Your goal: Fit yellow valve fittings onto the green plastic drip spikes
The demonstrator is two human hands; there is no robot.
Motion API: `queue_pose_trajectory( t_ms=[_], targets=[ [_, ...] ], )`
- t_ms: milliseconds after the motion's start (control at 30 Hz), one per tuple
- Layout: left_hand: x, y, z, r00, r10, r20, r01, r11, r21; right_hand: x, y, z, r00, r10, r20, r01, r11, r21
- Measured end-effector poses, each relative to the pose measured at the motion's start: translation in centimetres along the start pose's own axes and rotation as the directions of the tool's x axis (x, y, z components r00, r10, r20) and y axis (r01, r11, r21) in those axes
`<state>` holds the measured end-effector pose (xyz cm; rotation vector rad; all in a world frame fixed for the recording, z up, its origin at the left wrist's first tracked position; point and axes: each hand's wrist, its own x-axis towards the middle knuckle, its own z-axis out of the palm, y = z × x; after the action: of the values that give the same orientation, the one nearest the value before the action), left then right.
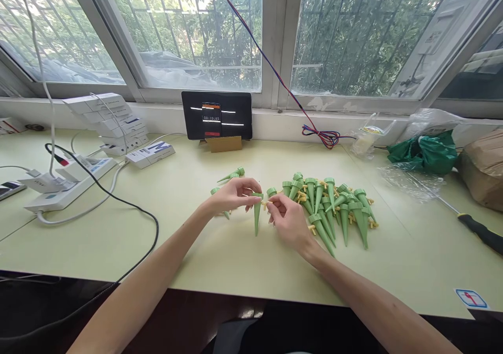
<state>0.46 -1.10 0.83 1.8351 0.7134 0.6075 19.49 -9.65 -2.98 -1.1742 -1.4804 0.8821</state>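
- While the left hand (236, 194) pinches a green spike (257, 223) near its cap, just below the centre of the frame in the head view, the point hangs downward above the bench (216, 259); held only at the top by fingertips, it could swing or twist under a push from the side.
- The right hand (288, 223) grips a small yellow piece (264, 205) in its fingertips, right beside the cap; I cannot tell whether it is seated or merely close. Being so small, it could slip away if pressed off-line, and a hard sideways force might bend it.
- Fingers cover much of the meeting place, so a crooked fit could go unnoticed.
- Right of centre, a pile of green spikes (359, 220) lies close to the right hand, spikes crossing and yellow ends poking out; a brush of the wrist could snag one or start several rolling.
- Left of centre, a few loose spikes (239, 171) lie behind the left hand, partly hidden; a careless backward reach could knock them.
- Toward the lower left, a black cable (157, 227) loops near the left forearm; a wide sweep could catch it.
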Motion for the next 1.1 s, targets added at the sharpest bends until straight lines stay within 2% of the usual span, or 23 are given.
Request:
queue_pose_trajectory(
  t_ms=[333, 767, 1100],
  targets=[
    [0.07, -0.36, -0.01, 1.0, -0.006, 0.014, 0.006, 1.0, 0.003, 0.15, 0.37, -0.09, 0.999, 0.026, 0.048, -0.019, 0.991, -0.131],
    [0.06, -0.21, 0.07, 1.0, -0.009, -0.012, 0.009, 1.0, 0.014, 0.16, 0.6, -0.03, 0.998, -0.004, 0.056, 0.007, 0.999, -0.05],
    [0.01, -0.53, -0.07, 1.0, -0.018, 0.004, 0.018, 1.0, 0.007, 0.14, 0.55, -0.03, 0.998, -0.005, 0.07, 0.013, 0.993, -0.118]
  ],
)
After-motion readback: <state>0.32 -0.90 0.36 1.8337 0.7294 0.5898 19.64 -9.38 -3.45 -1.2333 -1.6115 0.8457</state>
